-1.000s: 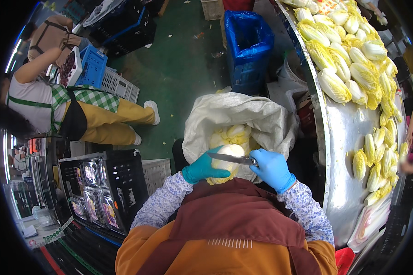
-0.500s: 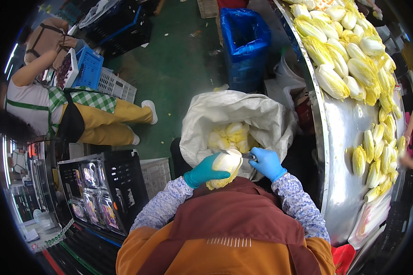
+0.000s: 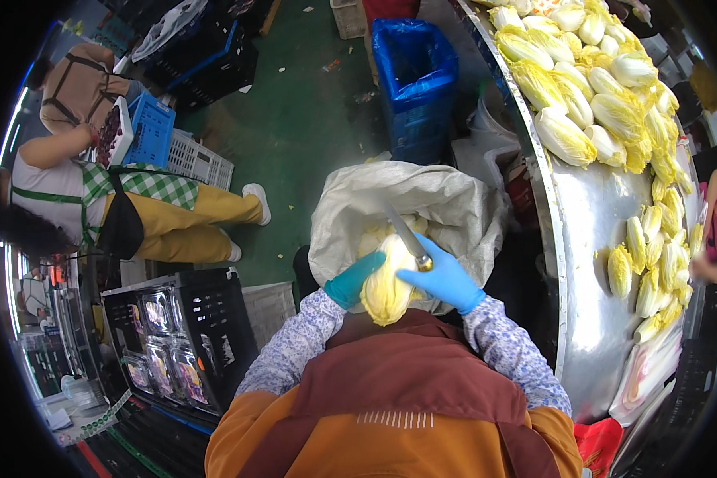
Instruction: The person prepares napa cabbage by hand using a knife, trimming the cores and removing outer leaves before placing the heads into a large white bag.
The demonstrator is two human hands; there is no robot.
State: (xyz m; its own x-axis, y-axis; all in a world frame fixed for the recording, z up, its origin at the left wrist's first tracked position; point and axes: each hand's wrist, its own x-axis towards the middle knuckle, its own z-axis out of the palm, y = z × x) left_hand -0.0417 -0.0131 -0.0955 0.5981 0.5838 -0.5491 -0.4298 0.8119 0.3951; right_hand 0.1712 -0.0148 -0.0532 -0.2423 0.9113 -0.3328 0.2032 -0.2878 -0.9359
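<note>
A pale yellow napa cabbage [image 3: 388, 288] is held over the near rim of a white woven sack [image 3: 338, 211], its leafy end toward me. My left hand [image 3: 354, 280], in a green glove, is closed around the cabbage's left side. In a blue glove, my right hand [image 3: 444, 279] grips a knife [image 3: 406, 233] by its handle, with fingers against the cabbage's right side. The blade points up and away, above the cabbage's far end. Yellow leaf pieces [image 3: 372, 237] lie inside the sack, partly hidden by the cabbage and blade.
To the right, a metal table [image 3: 593, 239] bears many napa cabbages [image 3: 562, 88]. A blue-lined bin [image 3: 416, 95] stands beyond the sack. At left are a black crate [image 3: 207, 319] of clear packs, a white crate [image 3: 268, 311] and a person [image 3: 135, 195] near a blue crate [image 3: 147, 127].
The cabbage has turned so its leafy end faces me. My right hand has shifted left and down against it, and the knife blade now points up and away.
</note>
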